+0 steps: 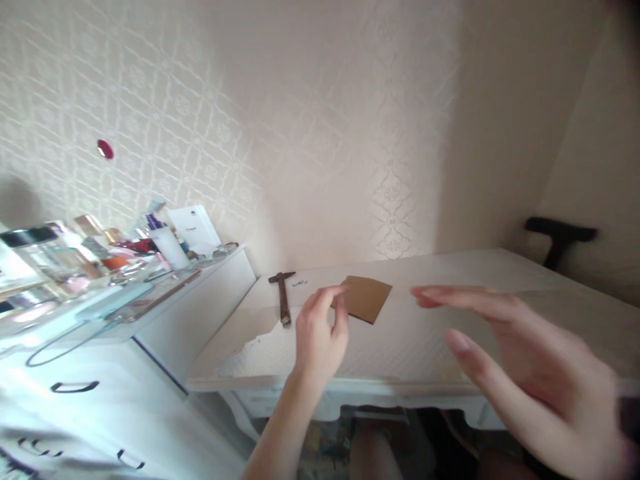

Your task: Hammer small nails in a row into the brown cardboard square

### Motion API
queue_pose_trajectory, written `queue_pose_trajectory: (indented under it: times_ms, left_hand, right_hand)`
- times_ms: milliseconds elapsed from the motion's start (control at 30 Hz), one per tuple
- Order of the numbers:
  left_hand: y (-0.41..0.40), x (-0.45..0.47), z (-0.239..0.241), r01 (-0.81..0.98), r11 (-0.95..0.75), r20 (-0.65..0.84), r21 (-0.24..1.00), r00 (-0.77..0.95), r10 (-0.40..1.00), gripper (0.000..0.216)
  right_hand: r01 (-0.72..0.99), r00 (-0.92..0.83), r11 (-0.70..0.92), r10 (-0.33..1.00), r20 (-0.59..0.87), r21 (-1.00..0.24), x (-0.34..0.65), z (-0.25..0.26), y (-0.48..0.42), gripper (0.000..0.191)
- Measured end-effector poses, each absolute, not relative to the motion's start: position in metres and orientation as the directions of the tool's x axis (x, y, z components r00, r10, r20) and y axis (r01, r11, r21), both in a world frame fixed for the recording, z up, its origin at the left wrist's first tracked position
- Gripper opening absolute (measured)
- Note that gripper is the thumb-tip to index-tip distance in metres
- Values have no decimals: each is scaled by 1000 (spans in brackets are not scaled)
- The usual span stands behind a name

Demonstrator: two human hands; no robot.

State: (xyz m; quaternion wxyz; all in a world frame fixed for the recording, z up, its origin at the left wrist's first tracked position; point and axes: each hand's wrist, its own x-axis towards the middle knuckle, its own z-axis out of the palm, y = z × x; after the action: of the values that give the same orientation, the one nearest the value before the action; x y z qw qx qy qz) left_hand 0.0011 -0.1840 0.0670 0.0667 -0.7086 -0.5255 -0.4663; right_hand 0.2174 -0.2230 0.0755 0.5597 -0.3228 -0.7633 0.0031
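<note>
In the head view, the left hand is hovering nearly pinched, its hold I can't tell, by the brown board lying on the table, best steadied by its edges, the right hand hanging widely spread, empty.

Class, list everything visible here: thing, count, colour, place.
walls: two, pale, behind and right
desk: one, white, centre
hammer: one, dark brown, desk's left
small bits: several, silvery, beside hammer head
board: one, brown, on desk
cabinet: one, white, left of desk
handles: several, black, cabinet front
bottles: several, mixed, on cabinet
box: one, white, on cabinet
disc: one, red, on wall
T-shaped object: one, black, beyond desk's right
left hand: one, by board
right hand: one, foreground right
leg: one, below desk
</note>
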Motion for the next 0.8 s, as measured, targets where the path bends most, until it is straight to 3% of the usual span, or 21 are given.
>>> queue_pose_trajectory:
  times_ms: [67, 133, 300, 433, 600, 800]
  left_hand:
    - [-143, -5, 46, 842, -325, 614, 432, -10, 789, 27]
    - [-109, -14, 21, 895, -219, 455, 389, 20, 890, 33]
    - [-71, -29, -20, 977, -59, 252, 206, 5, 968, 47]
    - [-71, -28, -26, 970, -160, 275, 182, 106, 955, 44]
    - [-76, -28, -25, 958, -220, 320, 183, 154, 935, 41]
    - [-81, -28, -20, 901, -384, 345, 201, 301, 889, 32]
  right_hand:
    - [472, -188, 802, 499, 846, -367, 199, 86, -196, 29]
    - [523, -222, 749, 581, 783, -407, 188, 80, -164, 29]
    - [710, -298, 609, 715, 633, -353, 178, 33, -82, 50]
    - [854, -304, 453, 832, 463, -255, 166, -3, -33, 55]
    - [954, -165, 220, 953, 256, -204, 160, -35, 13, 59]
    - [962, -179, 226, 946, 271, -153, 170, -57, 44, 55]
